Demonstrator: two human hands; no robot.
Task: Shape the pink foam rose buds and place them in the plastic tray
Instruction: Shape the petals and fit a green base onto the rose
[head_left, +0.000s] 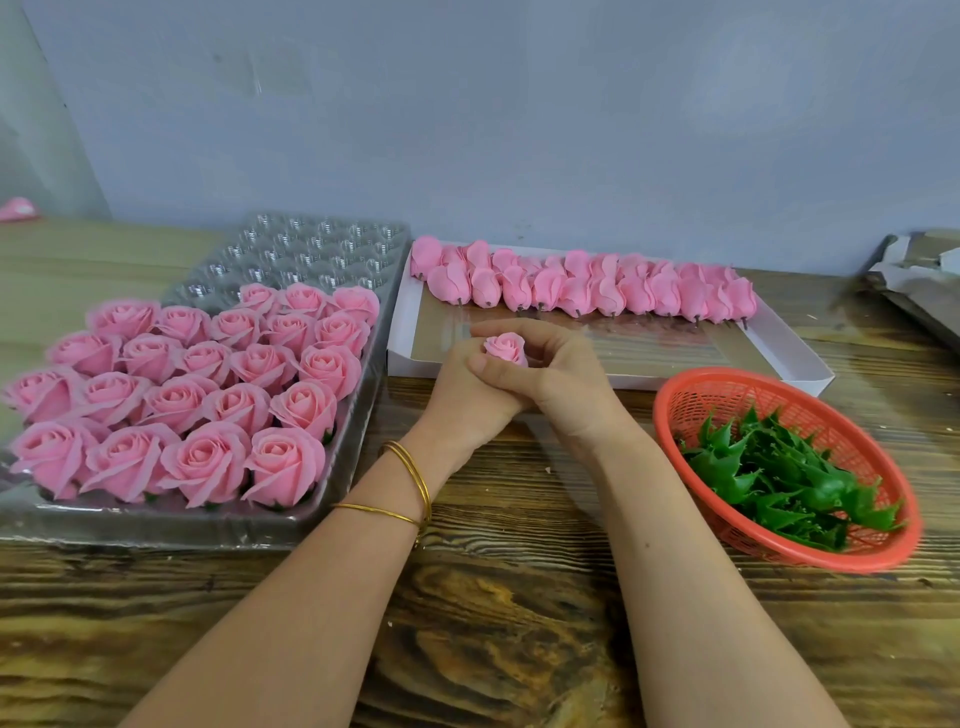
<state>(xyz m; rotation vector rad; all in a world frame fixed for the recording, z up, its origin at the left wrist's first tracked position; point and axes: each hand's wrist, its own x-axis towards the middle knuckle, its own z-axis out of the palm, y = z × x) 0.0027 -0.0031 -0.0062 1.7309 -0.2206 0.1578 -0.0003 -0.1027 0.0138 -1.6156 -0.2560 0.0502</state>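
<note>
While both hands meet over the middle of the tabletop, one pink rose bud sits clasped between them. The left hand curls round it from below and the right hand wraps over from the other side, fingers bent about its petals. The bud stands upright, bloom to the camera, with its stem end buried in the grip and out of sight.

Now the line that matters: the plastic tray lies to the left of the hands, running along the tabletop's left side from the near edge towards the wall. Shaped roses fill its near rows, and the bare cups are all at the far end, so I judge the drop spot to be left and away from the hands. The left hand is the nearer one for that reach, and the bud should go down stem first, axis vertical.

Behind the hands, the white box holds a row of unshaped buds along its far edge. By the right forearm sits a red basket of green leaves.
</note>
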